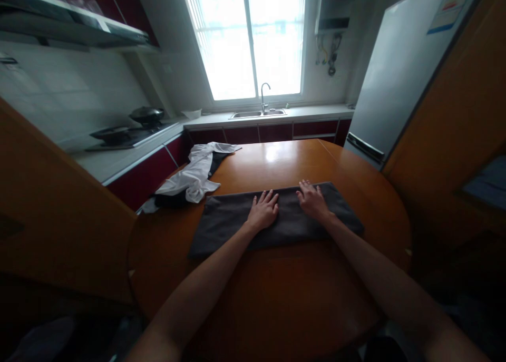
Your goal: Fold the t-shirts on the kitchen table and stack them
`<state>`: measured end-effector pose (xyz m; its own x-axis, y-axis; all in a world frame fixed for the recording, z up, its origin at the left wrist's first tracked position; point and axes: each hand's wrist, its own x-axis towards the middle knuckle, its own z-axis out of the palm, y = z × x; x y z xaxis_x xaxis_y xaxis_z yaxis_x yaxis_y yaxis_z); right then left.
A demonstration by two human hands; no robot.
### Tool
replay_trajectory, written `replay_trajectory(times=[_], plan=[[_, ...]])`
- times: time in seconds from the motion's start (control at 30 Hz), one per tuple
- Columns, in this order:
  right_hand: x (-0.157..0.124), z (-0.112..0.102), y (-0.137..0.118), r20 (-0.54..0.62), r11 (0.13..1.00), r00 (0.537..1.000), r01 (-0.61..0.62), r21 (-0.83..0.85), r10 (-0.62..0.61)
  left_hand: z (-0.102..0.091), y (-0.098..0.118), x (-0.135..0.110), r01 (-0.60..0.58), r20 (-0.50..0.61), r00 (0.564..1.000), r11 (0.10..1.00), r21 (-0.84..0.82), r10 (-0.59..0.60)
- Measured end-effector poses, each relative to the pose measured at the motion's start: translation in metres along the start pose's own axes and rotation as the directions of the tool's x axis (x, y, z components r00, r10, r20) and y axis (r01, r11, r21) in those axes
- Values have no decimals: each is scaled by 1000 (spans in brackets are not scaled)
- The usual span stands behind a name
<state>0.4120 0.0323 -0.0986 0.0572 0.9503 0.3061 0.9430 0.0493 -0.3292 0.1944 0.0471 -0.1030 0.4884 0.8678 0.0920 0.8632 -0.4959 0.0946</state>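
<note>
A dark grey folded cloth (225, 219) lies flat across the wooden table (276, 288), its long side running left to right. My left hand (264, 210) rests on its middle with the fingers stretched out. To the right, my right hand (312, 199) lies on the same cloth near its far edge, fingers spread. Both palms face down and neither hand grips the fabric. Whether the cloth is a garment or a plain piece of fabric, I cannot tell.
Crumpled white and black clothes (192, 172) hang over the table's far left edge. Beyond are a counter with a sink (259, 114), a stove with pans (113, 135) at left, and a fridge (399, 72) at right. Wooden panels flank the table.
</note>
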Motion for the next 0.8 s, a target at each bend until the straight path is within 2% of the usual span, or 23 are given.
replay_trajectory(times=[0.03, 0.1, 0.17, 0.23, 0.3, 0.37, 0.5, 0.8], plan=[[2, -2, 0, -13, 1000, 1000, 10, 12, -10, 0, 0, 0, 1, -1, 1000, 1000, 0, -1], [9, -8, 13, -70, 999, 996, -45, 21, 46, 0, 0, 0, 4, 1, 1000, 1000, -5, -4], [19, -18, 43, -141, 983, 973, -179, 29, 181, 0, 1, 1, 5, 3, 1000, 1000, -9, -5], [29, -25, 78, -174, 933, 917, -352, 78, 360, 0, 1, 1, 1, 3, 1000, 1000, -10, -1], [36, -28, 109, -110, 871, 871, -456, 183, 479, 0, 1, 1, -1, 0, 1000, 1000, -12, 1], [41, -26, 129, -50, 839, 859, -482, 253, 509, 0, 0, 1, -1, -3, 1000, 1000, -11, 1], [46, -18, 138, -54, 831, 861, -469, 299, 505, 0, 1, 1, -2, -2, 1000, 1000, 1, 2], [52, -19, 142, -59, 787, 820, -523, 327, 569, -2, 2, 1, 1, 5, 1000, 1000, -6, -1]])
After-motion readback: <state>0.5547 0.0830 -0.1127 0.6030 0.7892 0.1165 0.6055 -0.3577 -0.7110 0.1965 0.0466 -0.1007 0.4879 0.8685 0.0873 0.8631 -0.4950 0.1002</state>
